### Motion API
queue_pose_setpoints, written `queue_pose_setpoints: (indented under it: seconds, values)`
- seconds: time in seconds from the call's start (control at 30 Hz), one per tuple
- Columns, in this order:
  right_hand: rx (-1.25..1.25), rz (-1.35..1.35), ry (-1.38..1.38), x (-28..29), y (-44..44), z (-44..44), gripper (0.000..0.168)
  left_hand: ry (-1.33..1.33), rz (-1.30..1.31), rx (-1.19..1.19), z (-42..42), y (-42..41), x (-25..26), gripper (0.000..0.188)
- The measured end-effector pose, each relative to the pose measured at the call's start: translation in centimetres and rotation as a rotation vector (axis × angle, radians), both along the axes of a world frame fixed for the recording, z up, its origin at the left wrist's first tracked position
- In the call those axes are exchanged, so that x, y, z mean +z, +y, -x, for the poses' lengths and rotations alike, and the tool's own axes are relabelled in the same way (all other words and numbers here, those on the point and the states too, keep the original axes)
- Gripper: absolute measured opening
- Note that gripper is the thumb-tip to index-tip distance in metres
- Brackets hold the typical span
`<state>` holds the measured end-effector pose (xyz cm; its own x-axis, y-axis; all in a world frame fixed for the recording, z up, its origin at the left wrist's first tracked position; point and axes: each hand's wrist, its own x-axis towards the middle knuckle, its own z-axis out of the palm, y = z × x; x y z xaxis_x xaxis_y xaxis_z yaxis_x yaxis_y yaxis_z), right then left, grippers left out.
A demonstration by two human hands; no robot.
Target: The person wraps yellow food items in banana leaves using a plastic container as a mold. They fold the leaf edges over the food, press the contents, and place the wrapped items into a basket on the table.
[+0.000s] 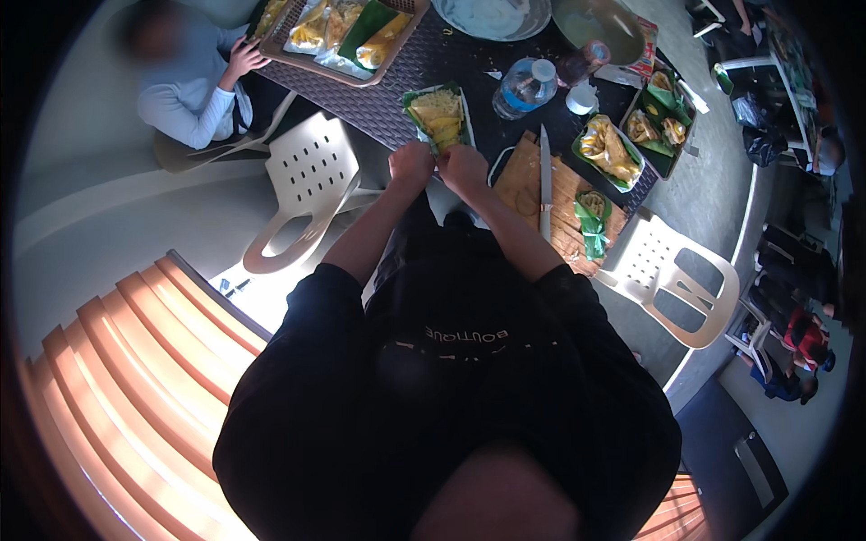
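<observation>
Near the table's front edge lies a leaf-lined food packet (pixel 440 116), a yellowish folded wrap on green leaf with a pale edge around it. My left hand (pixel 411 162) is curled at the left of its near end. Close beside it, my right hand (pixel 463 166) is curled at the right of that same end. Both hands grip the near end, but the fingertips and the exact part pinched are hidden. A wooden chopping board (pixel 517 169) lies to the right of my right hand. On it rest a knife (pixel 545 166) and a tied leaf-wrapped roll (pixel 593 223).
A basket (pixel 365 80) of wraps stands at the back left, near a seated person (pixel 196 88). Behind are a water bottle (pixel 524 91), a metal bowl (pixel 500 34) and a jar (pixel 582 62). Filled food trays (pixel 632 182) sit right. Plastic chairs (pixel 314 169) flank me.
</observation>
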<state>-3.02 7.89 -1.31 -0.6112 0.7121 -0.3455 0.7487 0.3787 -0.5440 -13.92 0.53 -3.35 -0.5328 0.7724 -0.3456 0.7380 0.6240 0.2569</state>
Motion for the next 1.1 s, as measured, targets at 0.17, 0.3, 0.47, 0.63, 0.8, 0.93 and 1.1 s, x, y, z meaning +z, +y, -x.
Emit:
queue_pose_setpoints:
  seconds: [0.17,0.3,0.47,0.63,0.8,0.93,1.1]
  values:
    - [-0.032,-0.014,0.087,0.0,0.0,-0.4,0.018,0.012,-0.047,0.011,-0.3,-0.4,0.6,0.019]
    - [-0.047,-0.073,0.126,-0.5,0.1,-0.4,0.017,0.001,-0.033,0.010,-0.2,-0.3,1.1,0.022]
    - [-0.042,-0.088,0.132,-0.8,0.2,-0.3,0.016,0.016,-0.084,0.045,0.0,-0.3,1.1,0.020]
    - [-0.058,-0.071,0.132,-0.6,0.5,-0.4,0.016,0.015,-0.124,0.037,0.0,-0.4,1.0,0.019]
    - [-0.067,-0.085,0.143,-0.4,0.7,-0.4,0.017,0.017,-0.136,0.042,-0.3,-0.5,0.9,0.019]
    - [-0.052,-0.077,0.166,-0.2,0.7,-0.4,0.015,0.031,-0.124,0.025,-0.4,-0.4,0.7,0.019]
    - [-0.058,-0.056,0.147,-0.1,0.8,-0.5,0.014,0.015,-0.132,0.039,-0.5,-0.5,1.0,0.020]
